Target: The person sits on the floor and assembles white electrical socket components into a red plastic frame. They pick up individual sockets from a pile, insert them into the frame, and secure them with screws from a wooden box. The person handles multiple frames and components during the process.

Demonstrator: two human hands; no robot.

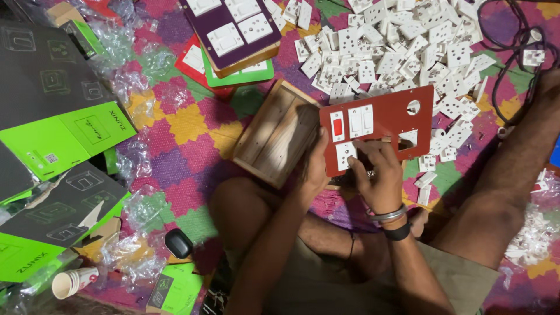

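Two hands met at the lower left corner of a red-brown switch panel (385, 125), held just above the person's crossed legs. The left hand (315, 169) gripped the panel's left edge, thumb laid against the front face, fingers wrapped out of sight behind. The right hand (379, 172) lay over the bottom edge, fingertips pinched on a white socket module (345, 153) seated in the corner cutout. The panel's long axis ran left to right, tipped slightly up toward the right, so its far end reached away from both hands; the right hand sat nearer the open cutouts there. The board looked flat, rigid and matte, with a red rocker, two white switches, a round hole and a bare rectangular opening.

Just behind it, touching or nearly so, lay a shallow wooden box (274, 134), grain showing, open side up. The floor was covered by a patchwork cloth (181, 134) in pink, purple and yellow. Crumpled clear wrappers and green-and-black cartons (64, 134) spread to the left. Farther off lay a heap of white plastic sockets (396, 52), and a purple panel (230, 26) stacked on red and green ones.
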